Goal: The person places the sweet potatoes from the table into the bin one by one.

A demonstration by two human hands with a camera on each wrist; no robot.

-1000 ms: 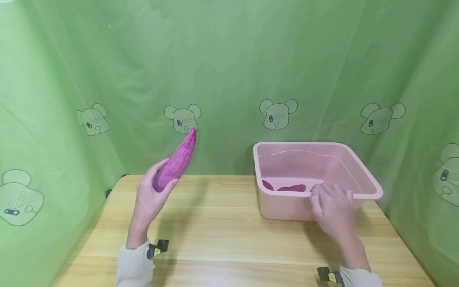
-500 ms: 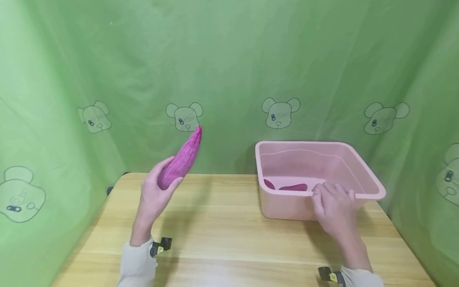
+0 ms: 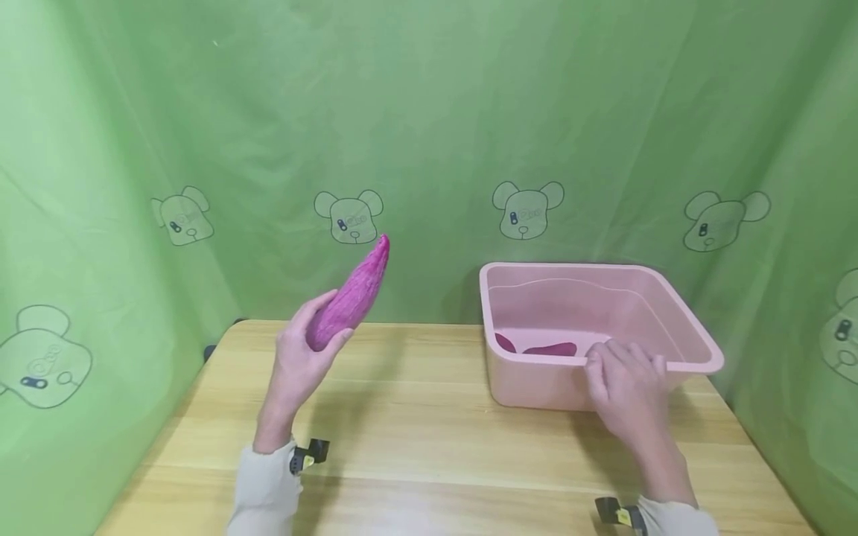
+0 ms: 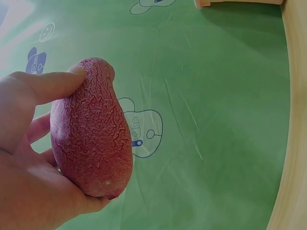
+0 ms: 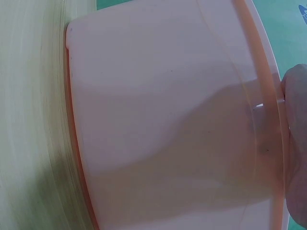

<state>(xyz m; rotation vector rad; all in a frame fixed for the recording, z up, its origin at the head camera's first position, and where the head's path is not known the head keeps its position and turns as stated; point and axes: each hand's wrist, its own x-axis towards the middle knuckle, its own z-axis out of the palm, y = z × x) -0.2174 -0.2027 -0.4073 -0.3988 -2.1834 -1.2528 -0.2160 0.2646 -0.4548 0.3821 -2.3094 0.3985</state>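
Observation:
My left hand [image 3: 300,365] grips a purple sweet potato [image 3: 351,298] in the air above the left part of the table, its narrow end pointing up and to the right. The left wrist view shows the wrinkled skin of this sweet potato [image 4: 96,134], with the thumb across its upper part. My right hand [image 3: 626,387] curls its fingers over the near rim of a pink plastic tub [image 3: 536,383]. Inside the tub lies a dark purple piece [image 3: 551,349], with another purple piece [image 3: 505,343] at the left corner; both are partly hidden by the front wall.
The tub stands at the back right of a light wooden table [image 3: 415,432]. Green curtains [image 3: 429,134] with bear-head prints enclose the back and both sides. A small black device is strapped at each wrist.
My left hand has moved a little to the right with the sweet potato. The right hand stays on the tub's rim, and the whole view has shifted slightly.

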